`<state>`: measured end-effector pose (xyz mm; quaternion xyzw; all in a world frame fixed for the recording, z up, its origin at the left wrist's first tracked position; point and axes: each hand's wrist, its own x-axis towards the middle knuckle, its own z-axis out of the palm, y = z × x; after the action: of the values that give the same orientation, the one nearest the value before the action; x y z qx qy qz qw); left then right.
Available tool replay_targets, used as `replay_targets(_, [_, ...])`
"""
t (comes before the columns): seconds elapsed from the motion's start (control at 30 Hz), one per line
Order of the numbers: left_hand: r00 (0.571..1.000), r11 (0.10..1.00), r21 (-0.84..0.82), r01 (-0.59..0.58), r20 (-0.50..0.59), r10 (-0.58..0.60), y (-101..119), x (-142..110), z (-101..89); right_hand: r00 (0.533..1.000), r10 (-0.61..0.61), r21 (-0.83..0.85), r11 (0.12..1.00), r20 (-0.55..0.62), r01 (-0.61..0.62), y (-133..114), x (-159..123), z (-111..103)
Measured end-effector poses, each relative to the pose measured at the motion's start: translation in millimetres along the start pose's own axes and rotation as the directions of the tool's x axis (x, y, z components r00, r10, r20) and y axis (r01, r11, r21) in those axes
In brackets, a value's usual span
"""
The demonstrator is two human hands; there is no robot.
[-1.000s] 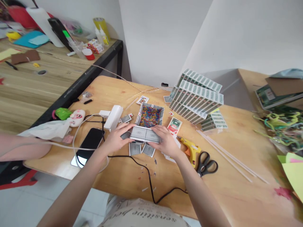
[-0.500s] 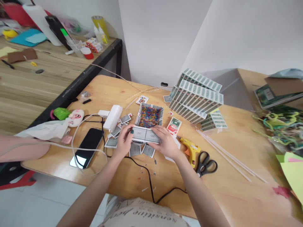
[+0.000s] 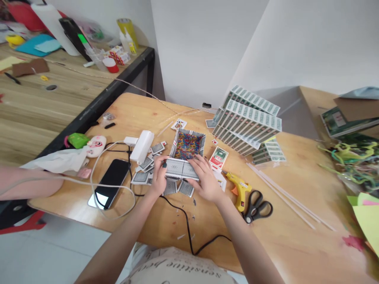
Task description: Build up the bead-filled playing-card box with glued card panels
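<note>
At table (image 3: 207, 219), both hands (image 3: 207, 180) gripping, cards (image 3: 175, 167) (seemingly joined).

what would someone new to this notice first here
Probably the tall stack of green-and-white card boxes leaning at the back right of the wooden table. Next, the open tray walled with grey patterned cards, full of multicoloured bits, just beyond the two hands. The bright yellow glue gun also stands out, right of the hands, beside black-handled scissors.

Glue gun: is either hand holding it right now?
No, the yellow glue gun lies on the table, while both hands grip the patterned card piece.
</note>
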<state>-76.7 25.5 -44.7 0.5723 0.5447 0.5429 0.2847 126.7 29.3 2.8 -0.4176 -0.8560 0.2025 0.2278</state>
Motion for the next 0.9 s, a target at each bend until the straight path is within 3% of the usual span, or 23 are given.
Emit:
replay_targets(0.27, [0.999,0.995,-0.088,0.044,-0.023,-0.046,1,0,2.4,0.998,0.025,-0.192,0.981,0.049,-0.015,-3,-4,1])
replay_targets(0.6, [0.959,0.898,-0.346,0.272,0.016,-0.284,3,0,3.2,0.999,0.043,-0.125,0.991,0.016,-0.041,-5,-3,-2])
replay_targets(0.77, [0.923,0.879,-0.290,0.377,0.047,-0.381,12,11,-1.4,0.999,0.039,-0.107,0.994,0.009,-0.037,-5,-2,-2])
replay_targets(0.9, [0.937,0.921,-0.173,0.349,0.032,-0.349,15,22,-2.2,1.000,0.031,-0.088,0.996,0.002,-0.030,-4,-3,-1])
